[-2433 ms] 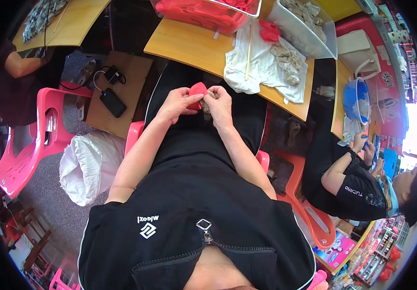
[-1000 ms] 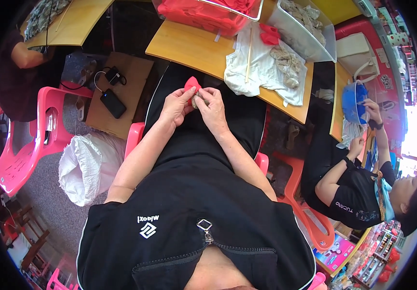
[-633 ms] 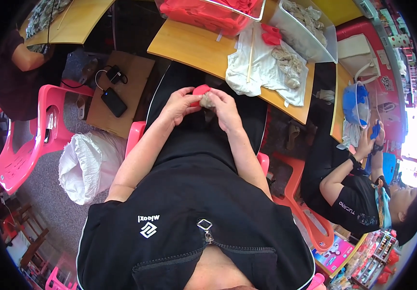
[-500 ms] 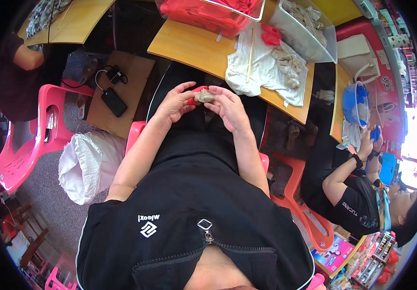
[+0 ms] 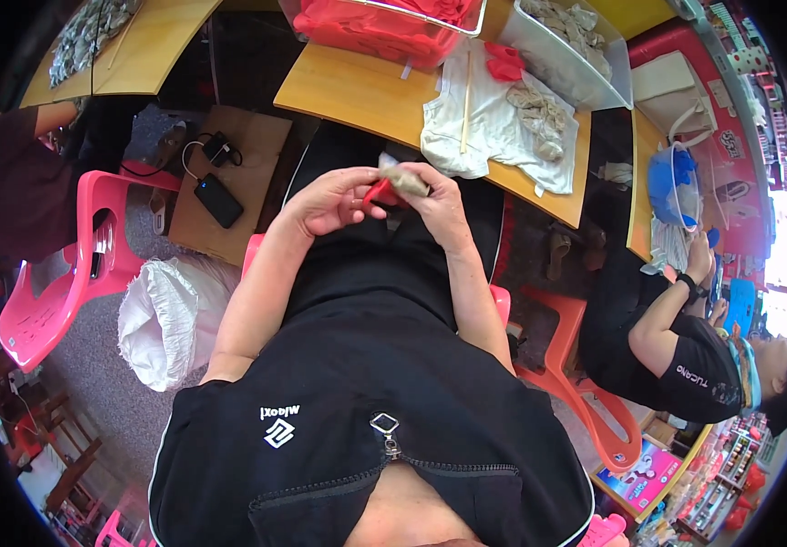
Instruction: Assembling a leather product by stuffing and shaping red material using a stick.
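Over my lap I hold a small bundle of thin, soft material. Its beige part is pinched between the thumb and fingers of my right hand. A red piece hangs against it on the other side, gripped by the fingers of my left hand. Something pale and translucent sticks up at the top of the bundle, by the left fingertips. What the bundle is exactly cannot be made out. Ahead, on the wooden table, a white cloth bears a thin stick, a red scrap and a beige heap.
A bin of red pieces and a clear bin of beige pieces stand at the back. A white sack and pink chair are left, near a phone on cardboard. A co-worker sits right, by a blue basket.
The beige part has turned and risen slightly into my right hand, with the red part now lower left. My left fingers have curled in. The co-worker at right has shifted their arms.
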The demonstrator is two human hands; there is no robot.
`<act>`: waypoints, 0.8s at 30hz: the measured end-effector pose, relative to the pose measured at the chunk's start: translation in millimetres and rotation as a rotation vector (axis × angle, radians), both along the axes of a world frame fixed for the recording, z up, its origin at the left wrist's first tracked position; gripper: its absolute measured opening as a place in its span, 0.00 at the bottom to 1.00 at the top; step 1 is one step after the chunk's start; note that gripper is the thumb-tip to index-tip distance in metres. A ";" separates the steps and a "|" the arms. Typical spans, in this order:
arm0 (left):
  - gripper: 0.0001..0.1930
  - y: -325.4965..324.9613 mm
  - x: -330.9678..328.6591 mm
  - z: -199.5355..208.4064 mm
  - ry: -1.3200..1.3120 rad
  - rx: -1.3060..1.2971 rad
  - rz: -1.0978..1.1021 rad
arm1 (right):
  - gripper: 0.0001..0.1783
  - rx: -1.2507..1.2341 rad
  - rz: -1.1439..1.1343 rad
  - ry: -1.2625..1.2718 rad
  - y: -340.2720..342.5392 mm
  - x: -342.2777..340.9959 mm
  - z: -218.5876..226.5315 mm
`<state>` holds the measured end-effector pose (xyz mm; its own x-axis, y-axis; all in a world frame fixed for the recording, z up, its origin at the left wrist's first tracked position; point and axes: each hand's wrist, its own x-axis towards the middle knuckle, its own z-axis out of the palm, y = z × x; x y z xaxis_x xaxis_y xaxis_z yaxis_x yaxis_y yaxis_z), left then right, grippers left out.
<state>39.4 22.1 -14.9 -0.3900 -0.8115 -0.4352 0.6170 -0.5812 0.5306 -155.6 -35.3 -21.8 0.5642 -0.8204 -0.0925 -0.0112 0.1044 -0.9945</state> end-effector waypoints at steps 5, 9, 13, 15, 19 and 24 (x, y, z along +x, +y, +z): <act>0.23 3.6 -5.9 9.8 -0.795 -0.465 0.142 | 0.11 0.116 -0.191 -0.235 3.4 8.2 -6.6; 0.16 3.9 -24.0 7.1 -0.763 -0.499 0.311 | 0.12 0.141 -0.192 -0.217 9.3 15.0 -2.3; 0.07 1.2 -19.7 -2.7 -0.727 -0.431 0.410 | 0.12 0.284 -0.164 -0.305 12.2 14.9 3.9; 0.05 0.3 -18.8 -3.0 -0.543 -0.428 0.495 | 0.12 0.410 -0.171 -0.412 14.1 16.0 10.0; 0.05 1.3 -22.0 1.9 -0.067 -0.147 0.547 | 0.10 0.383 -0.139 -0.449 10.5 12.5 -2.1; 0.08 0.2 -28.5 -1.3 -0.066 -0.121 0.547 | 0.08 0.297 -0.144 -0.341 12.0 16.2 -3.2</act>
<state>10.9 22.3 -16.2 0.1266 -0.9336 -0.3353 0.7744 -0.1182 0.6215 -139.3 -23.2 -25.0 0.4858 -0.8586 -0.1637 0.3465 0.3611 -0.8658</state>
